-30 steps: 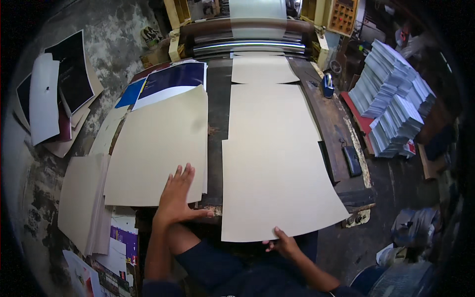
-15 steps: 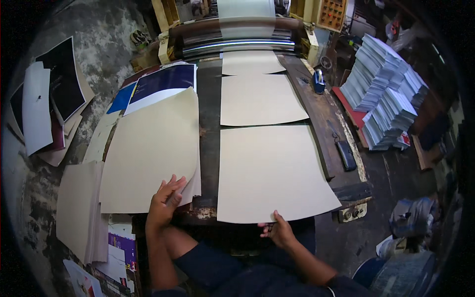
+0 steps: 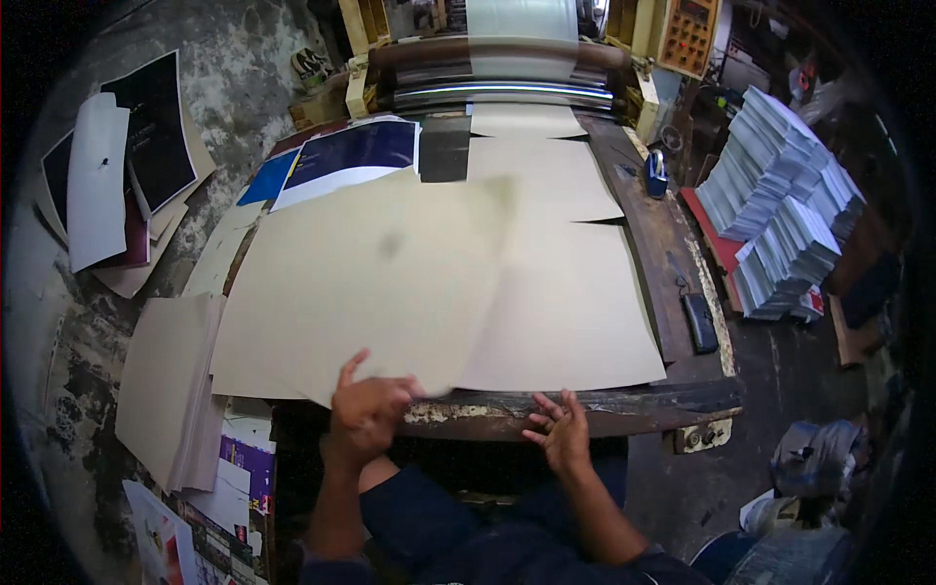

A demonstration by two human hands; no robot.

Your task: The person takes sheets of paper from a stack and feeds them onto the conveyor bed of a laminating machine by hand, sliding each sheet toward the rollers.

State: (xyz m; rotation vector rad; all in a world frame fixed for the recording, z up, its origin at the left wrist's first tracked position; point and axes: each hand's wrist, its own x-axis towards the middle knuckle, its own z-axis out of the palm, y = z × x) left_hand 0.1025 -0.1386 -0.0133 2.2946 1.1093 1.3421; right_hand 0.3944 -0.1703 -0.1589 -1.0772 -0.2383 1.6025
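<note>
My left hand [image 3: 373, 414] is closed at the near edge of a large cream paper sheet [image 3: 341, 283]. Its index finger points up over the sheet. The sheet is blurred by motion along its right side, and it overlaps the sheets to the right. My right hand [image 3: 562, 431] is open and holds nothing, fingers spread, just below the near edge of another cream sheet [image 3: 585, 302]. That sheet is the nearest of a row; a middle sheet [image 3: 546, 180] and a far sheet [image 3: 526, 120] lead up to the rollers [image 3: 502, 96].
A roller machine with clear film [image 3: 522, 39] stands at the far end. Printed blue sheets [image 3: 351, 151] lie at the table's far left. More cream sheets [image 3: 166, 390] hang at the near left. Tall white paper stacks [image 3: 785, 224] and a tape dispenser [image 3: 656, 175] are right.
The left sheet has swung rightward over the gap, carried with my left hand. The row has moved toward the rollers, away from my right hand. The whole view has shifted slightly.
</note>
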